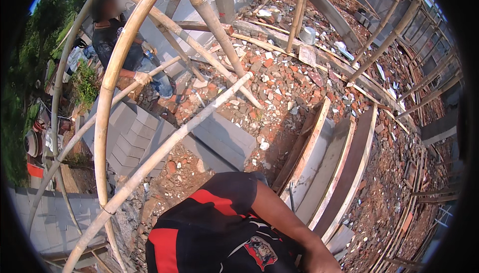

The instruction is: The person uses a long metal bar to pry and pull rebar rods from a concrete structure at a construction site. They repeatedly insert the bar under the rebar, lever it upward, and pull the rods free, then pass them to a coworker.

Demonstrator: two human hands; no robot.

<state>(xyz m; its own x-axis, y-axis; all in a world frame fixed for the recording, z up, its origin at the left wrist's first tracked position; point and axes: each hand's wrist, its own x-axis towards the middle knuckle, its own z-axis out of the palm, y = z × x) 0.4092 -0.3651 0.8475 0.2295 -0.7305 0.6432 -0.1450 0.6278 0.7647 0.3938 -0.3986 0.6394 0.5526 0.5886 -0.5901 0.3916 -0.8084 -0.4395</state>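
Note:
My left arm, in a black and red short sleeve, bends across my chest toward the lower right. My left hand [322,264] shows only in part at the lower edge; its fingers are cut off, so what it holds, if anything, is hidden. Just beyond that forearm lies a long trough of wooden boards [332,181], with a smooth grey, cement-like surface [319,171] between them. A thin dark rod [292,196] sticks up at the trough's near left side, its lower part behind my arm. My right hand is out of view.
Bamboo poles [174,140] cross at the left. Beyond them a person [117,43] stands with a gloved hand by a pole. Grey blocks [134,136] are stacked near a grey slab [222,136]. Broken brick rubble [279,81] covers the ground; a metal bucket [308,35] stands farther back.

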